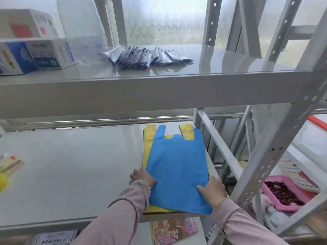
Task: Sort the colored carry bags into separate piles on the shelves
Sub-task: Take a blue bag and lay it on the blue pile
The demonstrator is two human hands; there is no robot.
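Sleeves: two pale pink sleeves (123, 214) enter from the bottom edge of the frame and reach up toward the middle shelf; a beaded bracelet (146, 185) circles the left wrist.
Left hand (142, 177): lies at the lower left edge of the blue bag, fingers curled at the bag's edge; whether it pinches the fabric or only presses on it I cannot tell.
Right hand (213, 187): lies at the bag's lower right edge, thumb flat on top of the blue fabric, fingers over the side; a firm grasp cannot be confirmed.
Blue bag (177, 170): flat on top of the pile, right of centre in the frame, between the two hands.
Direction: its long axis runs from the lower frame upward, tilted slightly; the handles point away from the person toward the back of the shelf, and the closed bottom end overhangs the front edge.
Yellow bag (147, 144): directly beneath the blue one, showing along the left side, at the handles and at the lower left corner.
Middle shelf (70, 165): grey, carries the pile near its right end.
Upper shelf (159, 85): holds dark sachets (146, 57) at centre and boxes (33, 53) in the upper left.
Lower right: a pink basket (283, 193) with dark contents.
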